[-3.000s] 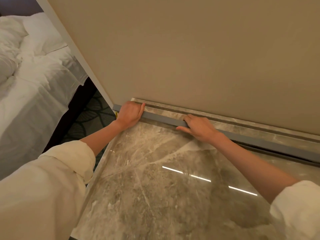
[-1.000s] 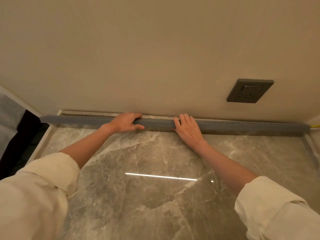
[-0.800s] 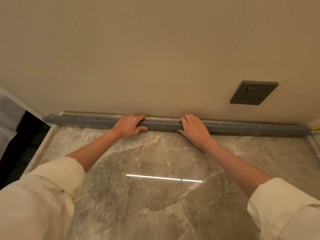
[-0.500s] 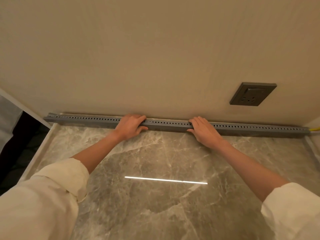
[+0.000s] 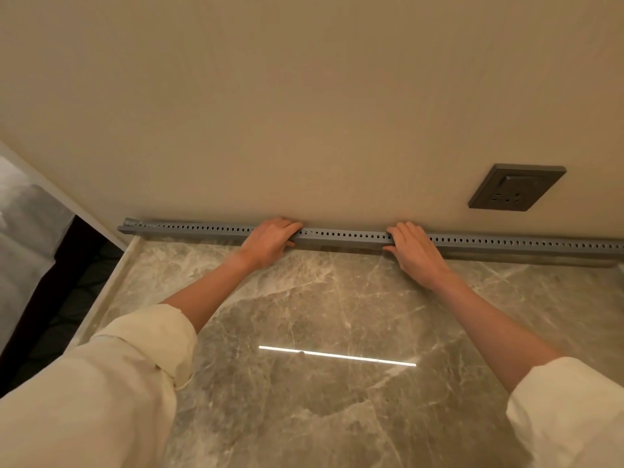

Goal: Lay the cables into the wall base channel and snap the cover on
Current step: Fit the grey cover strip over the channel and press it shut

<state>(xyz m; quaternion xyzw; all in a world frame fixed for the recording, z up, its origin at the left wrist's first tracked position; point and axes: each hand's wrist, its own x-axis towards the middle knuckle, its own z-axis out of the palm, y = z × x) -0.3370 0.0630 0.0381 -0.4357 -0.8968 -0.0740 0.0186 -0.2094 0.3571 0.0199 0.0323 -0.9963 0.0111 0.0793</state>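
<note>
A long grey channel strip (image 5: 341, 236) with a row of small slots runs along the foot of the beige wall, from the left wall corner to past the right edge of the view. My left hand (image 5: 270, 241) curls over the strip left of centre, fingers wrapped on its top edge. My right hand (image 5: 413, 249) lies flat on it right of centre, fingers pressing its top. No cable is visible; anything under the strip is hidden.
A dark grey wall socket (image 5: 515, 192) sits on the wall above the strip's right part. The glossy marble floor (image 5: 320, 332) spreads below my arms, with a raised stone edge (image 5: 104, 295) at left. Beyond that edge lies a bed with white bedding (image 5: 23, 231).
My view has swung from the left corner to face the wall squarely. Both hands have slid right along the strip, and it now sits tight against the wall with its slotted face up.
</note>
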